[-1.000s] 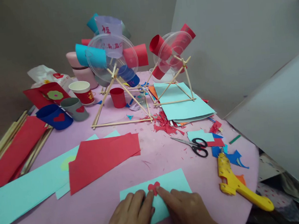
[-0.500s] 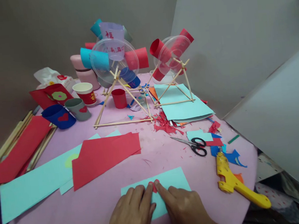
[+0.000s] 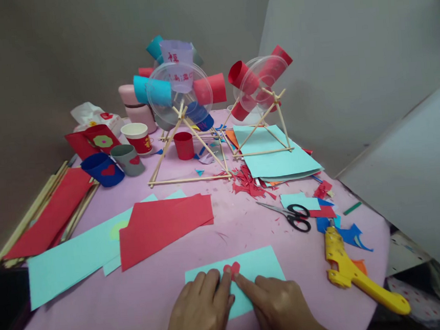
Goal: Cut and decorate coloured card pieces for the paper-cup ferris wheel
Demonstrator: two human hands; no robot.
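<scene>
A light blue paper rectangle [image 3: 265, 264] lies on the table near me, with a small red paper heart [image 3: 234, 267] on it. My left hand [image 3: 201, 308] rests on the paper's left part, its index fingertip touching the heart's left side. From the right, my right hand [image 3: 276, 299] reaches in with its index finger outstretched, the tip on the heart's middle. The two index fingertips are close together, pressing from above, and nothing is pinched between fingers. Both heart lobes show above the fingertips; its lower point is hidden. The paper's lower edge is largely covered by my hands.
Right of my hands lie scissors [image 3: 291, 215], a yellow glue gun [image 3: 348, 267] and paper scraps [image 3: 351, 235]. Red sheets [image 3: 163, 224] and light blue strips [image 3: 70, 265] lie left. Behind stand stick-framed wheels [image 3: 181, 101] and paper cups [image 3: 103, 170].
My index fingertips have slid slightly down the heart, so more of its upper lobes shows. The camera view has turned a little left, shifting everything rightward in the picture.
</scene>
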